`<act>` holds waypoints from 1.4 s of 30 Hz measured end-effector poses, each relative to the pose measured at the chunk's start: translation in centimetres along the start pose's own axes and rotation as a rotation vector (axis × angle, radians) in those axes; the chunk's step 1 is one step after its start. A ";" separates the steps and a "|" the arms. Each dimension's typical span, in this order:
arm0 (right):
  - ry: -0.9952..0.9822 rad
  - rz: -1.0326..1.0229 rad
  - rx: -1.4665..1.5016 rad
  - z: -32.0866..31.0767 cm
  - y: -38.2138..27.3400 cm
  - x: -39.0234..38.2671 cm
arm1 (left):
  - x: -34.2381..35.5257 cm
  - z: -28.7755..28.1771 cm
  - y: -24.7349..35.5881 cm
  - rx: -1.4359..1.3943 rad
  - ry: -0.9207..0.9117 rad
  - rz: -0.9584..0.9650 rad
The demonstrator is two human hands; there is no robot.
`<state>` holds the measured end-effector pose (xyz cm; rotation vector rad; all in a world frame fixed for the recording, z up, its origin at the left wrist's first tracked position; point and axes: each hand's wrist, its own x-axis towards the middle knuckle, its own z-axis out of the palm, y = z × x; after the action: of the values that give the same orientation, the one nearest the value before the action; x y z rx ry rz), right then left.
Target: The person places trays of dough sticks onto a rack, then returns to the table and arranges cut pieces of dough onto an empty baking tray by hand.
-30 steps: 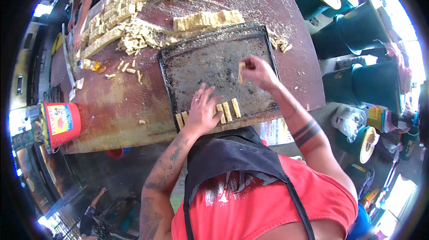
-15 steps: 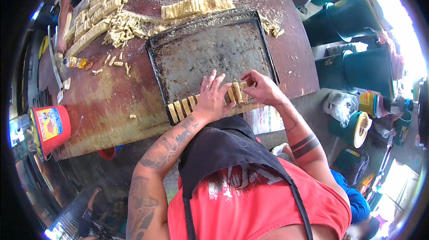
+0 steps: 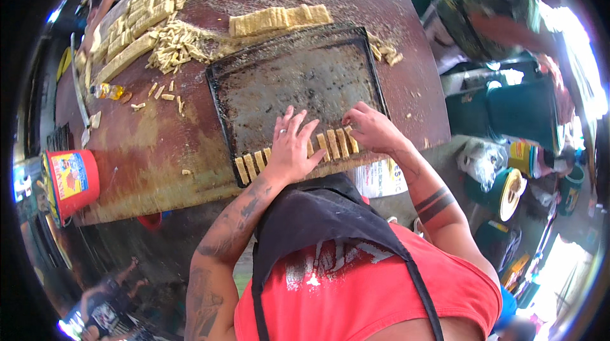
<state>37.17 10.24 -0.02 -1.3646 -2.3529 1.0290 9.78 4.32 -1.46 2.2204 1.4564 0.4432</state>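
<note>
At the left a red bucket (image 3: pixel 79 179) stands by the counter (image 3: pixel 146 166), with a small bottle (image 3: pixel 107 92) lying beyond it and a loose pile (image 3: pixel 178 45) of pale pieces farther in. Next comes the tray (image 3: pixel 286 90), dark and worn, with a row of sticks (image 3: pixel 333 144) upright to its near edge. The left hand (image 3: pixel 292 150) spreads flat over the middle of the row, its grip open and apparently holding nothing. The right hand (image 3: pixel 375 130) bends its fingers at the row's right end, touching or just above the last stick; whether its grip is closed on it I cannot tell. To do this well, keep the gaps even, match each stick's slant to its neighbour, and lift the fingers away straight so nothing rolls. The left hand hides several sticks, so they cannot be counted; the right fingertips cover the last one's far end. The co-worker (image 3: pixel 502 13) at the right is blurred.
</note>
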 end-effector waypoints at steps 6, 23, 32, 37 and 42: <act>0.098 0.034 -0.029 -5.4 -0.5 12.3 | -3.2 -3.8 -0.9 -0.014 0.105 -0.287; 0.028 0.122 -0.007 -6.0 2.1 34.6 | -13.9 -5.1 2.9 -0.060 0.268 -0.761; 0.433 -0.082 0.511 -6.2 7.1 23.6 | -0.8 -3.3 2.6 -0.030 0.088 -0.214; 0.234 0.155 0.590 -5.0 6.9 7.2 | 3.5 0.2 3.4 -0.071 -0.087 0.173; 0.047 0.303 0.567 -2.5 4.8 -2.8 | 4.7 3.5 3.9 0.030 -0.293 0.397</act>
<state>43.11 10.59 -1.03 -1.4970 -1.6497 1.5704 16.35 6.64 -2.27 2.4783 0.8818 0.2044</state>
